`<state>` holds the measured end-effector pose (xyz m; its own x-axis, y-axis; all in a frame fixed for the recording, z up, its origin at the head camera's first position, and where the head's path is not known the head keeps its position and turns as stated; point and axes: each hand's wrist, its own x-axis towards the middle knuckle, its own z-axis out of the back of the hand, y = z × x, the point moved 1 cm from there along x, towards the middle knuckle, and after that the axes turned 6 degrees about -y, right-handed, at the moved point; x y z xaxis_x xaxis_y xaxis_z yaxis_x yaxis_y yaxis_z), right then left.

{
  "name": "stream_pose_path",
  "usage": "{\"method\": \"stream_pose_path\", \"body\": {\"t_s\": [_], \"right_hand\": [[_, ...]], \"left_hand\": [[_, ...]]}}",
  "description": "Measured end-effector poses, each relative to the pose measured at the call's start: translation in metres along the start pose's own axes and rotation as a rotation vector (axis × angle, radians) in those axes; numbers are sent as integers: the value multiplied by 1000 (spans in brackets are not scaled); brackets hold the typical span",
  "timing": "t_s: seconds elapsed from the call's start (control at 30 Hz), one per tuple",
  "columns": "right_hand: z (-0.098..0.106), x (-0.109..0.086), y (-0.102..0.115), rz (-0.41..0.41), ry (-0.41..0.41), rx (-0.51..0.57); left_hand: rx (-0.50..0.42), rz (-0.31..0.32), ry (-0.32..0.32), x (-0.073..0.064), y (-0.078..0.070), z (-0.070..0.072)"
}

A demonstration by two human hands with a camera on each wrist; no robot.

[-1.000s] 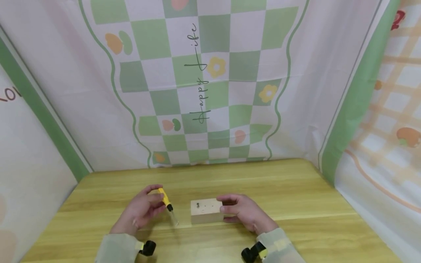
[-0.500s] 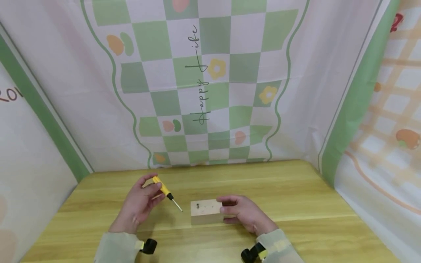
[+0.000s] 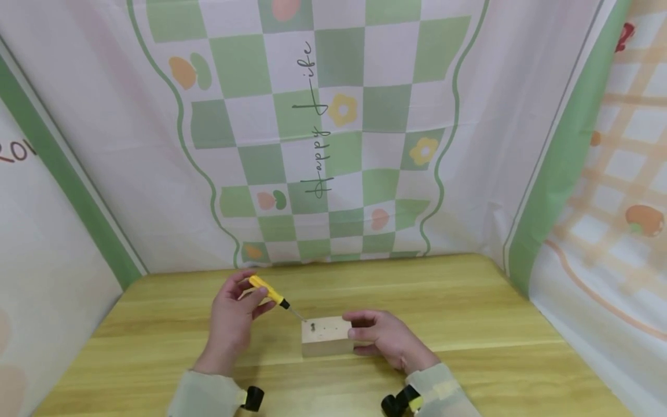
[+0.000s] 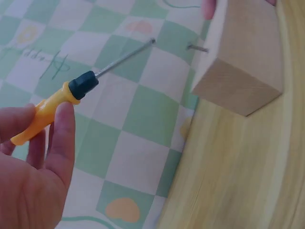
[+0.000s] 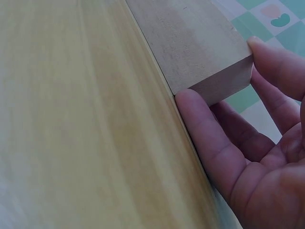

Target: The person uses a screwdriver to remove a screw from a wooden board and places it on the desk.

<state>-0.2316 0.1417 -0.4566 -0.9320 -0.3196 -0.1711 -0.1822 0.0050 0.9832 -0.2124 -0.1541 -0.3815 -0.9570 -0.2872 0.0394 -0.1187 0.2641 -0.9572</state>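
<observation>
A yellow screwdriver (image 3: 267,289) with a black collar is held by its handle between the thumb and fingers of my left hand (image 3: 234,315). Its thin metal shaft slants down to the right, the tip near the block's left end in the head view. In the left wrist view, a gap shows between that tip and a screw (image 4: 197,48) standing out of the block's top. The pale wooden block (image 3: 327,347) lies on the table, with small holes in its top face. My right hand (image 3: 388,336) grips the block's right end, fingers and thumb round it.
The wood-grain table (image 3: 448,301) spans the space below both hands. Behind it hangs a green-and-white checked cloth (image 3: 341,145), with more printed cloth at the sides. Black wrist cameras (image 3: 253,398) sit at both sleeves.
My left hand has risen and moved right, bringing the screwdriver tip from beside the block up to its top left edge. My right hand and the block have stayed in place.
</observation>
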Motion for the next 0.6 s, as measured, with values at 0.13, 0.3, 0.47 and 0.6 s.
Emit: {"method": "stream_pose_path", "body": {"t_s": [0.13, 0.3, 0.47, 0.6], "right_hand": [[-1, 0, 0, 0, -2, -5], [-1, 0, 0, -2, -3, -5], [-1, -1, 1, 2, -2, -5], [0, -2, 1, 2, 2, 1]], "left_hand": [[0, -44, 21, -3, 4, -7], [44, -103, 17, -7, 7, -14], [93, -142, 8, -10, 8, -20], [132, -161, 18, -12, 7, -22]]}}
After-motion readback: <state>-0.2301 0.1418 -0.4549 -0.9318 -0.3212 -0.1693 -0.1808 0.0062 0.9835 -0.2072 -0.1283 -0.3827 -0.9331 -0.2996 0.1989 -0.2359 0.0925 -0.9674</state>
